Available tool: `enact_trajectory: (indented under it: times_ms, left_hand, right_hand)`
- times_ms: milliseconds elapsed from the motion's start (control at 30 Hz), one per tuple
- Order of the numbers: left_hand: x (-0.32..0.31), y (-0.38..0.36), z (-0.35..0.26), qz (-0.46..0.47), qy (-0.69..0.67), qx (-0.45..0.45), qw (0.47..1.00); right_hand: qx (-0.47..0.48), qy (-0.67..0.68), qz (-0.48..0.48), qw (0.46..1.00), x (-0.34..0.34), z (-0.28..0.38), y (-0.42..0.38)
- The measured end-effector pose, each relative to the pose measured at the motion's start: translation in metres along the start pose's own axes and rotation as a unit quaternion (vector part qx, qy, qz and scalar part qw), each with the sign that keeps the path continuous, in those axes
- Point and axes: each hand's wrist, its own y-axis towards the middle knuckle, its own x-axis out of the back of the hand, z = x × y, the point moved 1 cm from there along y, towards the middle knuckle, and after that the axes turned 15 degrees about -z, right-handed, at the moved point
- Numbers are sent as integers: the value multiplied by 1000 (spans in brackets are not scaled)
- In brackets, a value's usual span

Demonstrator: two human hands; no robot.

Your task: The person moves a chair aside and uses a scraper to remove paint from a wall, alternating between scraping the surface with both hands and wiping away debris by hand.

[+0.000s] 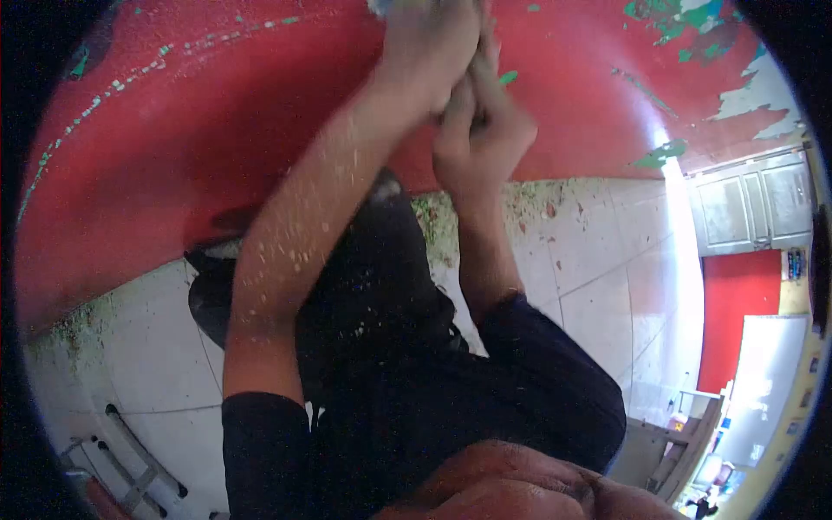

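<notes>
Both hands meet at the top of the view, close against a red wall [347,121] with peeling paint. Motion blurs my left hand [433,43]; whether its fingers are closed is not clear. Just below and to its right, my right hand [485,139] has its fingers curled closed around something I cannot make out, hidden between the two hands. Pale flecks cover my left forearm [295,225]. Green and whitish patches [663,154] show where the red paint is broken.
Paint flakes [550,208] lie on the pale tiled floor [598,303] along the wall's foot. Dark metal legs [143,455] stand at lower left. On the right are grey doors [750,204], a white board [767,373] and a table [676,446] with items.
</notes>
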Motion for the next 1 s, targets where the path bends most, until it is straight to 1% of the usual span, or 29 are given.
enact_trajectory:
  times_ms: [33, 67, 100, 167, 200, 233, 300, 333, 367, 400, 433, 467, 500, 567, 600, 667, 700, 733, 767, 800, 833, 867, 900, 933, 967, 1000]
  left_hand:
    - [-5, 4, -8, 14, 6, -51, 999]
    - [-14, 2, -20, -9, -15, -33, 999]
    - [-16, -3, -21, -13, -31, 1, 999]
    - [-13, -15, -18, -21, -55, 65, 996]
    - [-2, -13, 10, 18, -35, 107, 993]
    - [-3, -7, 6, 36, -46, 70, 996]
    - [-8, 0, 7, 70, -63, 25, 995]
    - [-15, 5, -5, 149, -71, 9, 986]
    - [-17, 0, -4, 154, -72, 37, 985]
    - [-20, -4, -7, 159, -73, 54, 983]
    - [-25, -6, -11, 167, -71, 68, 981]
    - [-28, -6, 7, 90, -61, 104, 989]
    - [-30, 0, 5, 84, -64, 89, 990]
    - [-32, -2, 15, 66, -61, 95, 991]
    - [-36, -5, 12, 29, -67, 135, 988]
    - [-29, -14, 21, 48, -93, 150, 983]
    - [-25, -12, 22, 61, -99, 145, 983]
    - [-21, -8, 34, 34, -84, 182, 979]
    - [-18, -2, 38, 33, -80, 152, 985]
    - [-16, 0, 45, 32, -68, 134, 988]
    - [-17, 3, 46, 34, -59, 115, 991]
    - [-20, 0, 41, 17, -42, 137, 990]
    - [-19, -4, 43, 32, 2, 80, 996]
    - [-18, -5, 42, 52, 44, 22, 997]
    - [-17, -5, 41, 76, 83, -37, 993]
    - [-8, 0, 40, 126, 161, -121, 971]
  right_hand:
    - [-89, 23, 22, 996, -4, 10, 13]
    - [-87, 27, 18, 996, -4, 13, 18]
    - [-86, 30, 14, 996, -3, 15, 23]
    - [81, -6, -45, 996, 4, 10, 11]
    - [119, -7, -43, 992, 8, 3, 5]
    - [112, -22, -36, 993, 2, 0, 9]
    - [77, -75, -19, 994, 0, -5, 6]
    - [37, -85, -17, 996, 4, 4, 11]
    - [-3, -95, -15, 995, 9, 13, 16]
    - [36, -63, -51, 996, 11, 5, 18]
    - [29, -44, -51, 997, 13, 2, 18]
    - [22, -24, -51, 998, 15, -1, 18]
    - [14, -4, -52, 999, 16, -4, 18]
    - [-19, -47, -29, 998, 24, -8, 13]
    - [-37, -41, -17, 998, 27, -10, 11]
    - [-67, -25, -5, 997, 33, -10, 10]
    - [-50, -36, -5, 998, 34, -11, 7]
    - [-32, -40, -9, 999, 33, -16, 0]
    - [-21, -41, -17, 999, 29, -19, -4]
    - [-48, 4, -18, 999, 27, -22, -4]
    - [-67, 7, -7, 998, 28, -25, 0]
    - [-84, 9, 3, 996, 34, -29, 5]
    - [-108, 9, 14, 994, 42, -32, 4]
    - [-130, 78, 11, 988, 45, -37, 7]
    - [-161, 109, 21, 981, 55, -37, 9]
    - [-187, 142, 31, 972, 66, -37, 12]
